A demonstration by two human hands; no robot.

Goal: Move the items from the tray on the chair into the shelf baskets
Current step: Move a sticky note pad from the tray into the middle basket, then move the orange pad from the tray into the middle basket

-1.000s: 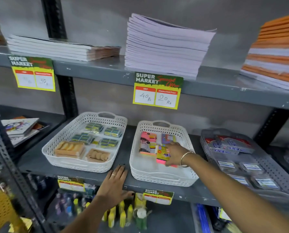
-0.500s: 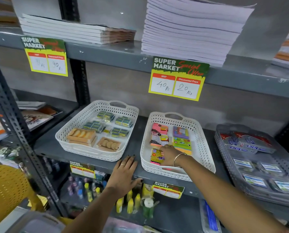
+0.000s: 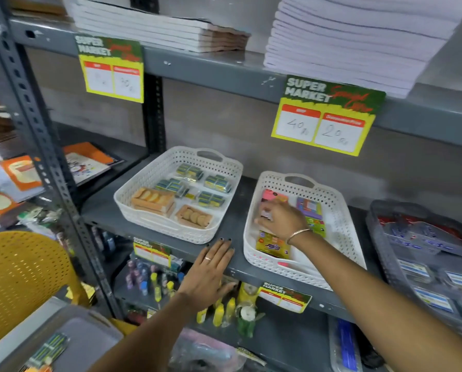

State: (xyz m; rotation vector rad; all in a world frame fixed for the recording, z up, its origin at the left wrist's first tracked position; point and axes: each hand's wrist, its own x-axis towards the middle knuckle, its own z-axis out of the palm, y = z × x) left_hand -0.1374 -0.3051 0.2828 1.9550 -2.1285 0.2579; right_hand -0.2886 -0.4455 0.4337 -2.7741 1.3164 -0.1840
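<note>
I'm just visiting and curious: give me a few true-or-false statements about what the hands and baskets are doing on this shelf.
1. The right hand reaches inside the middle white basket. True.
2. The left hand grips a packet. False: it lies flat on the grey shelf edge, holding nothing.
3. The left white basket is empty. False: it holds small packets and wooden pieces.
4. A yellow packet lies in the basket below the right wrist. True.

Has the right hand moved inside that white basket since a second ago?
Yes. The right hand has gone deeper into the basket, from the yellow packet near the front rim toward the pink packet by the handle.
</note>
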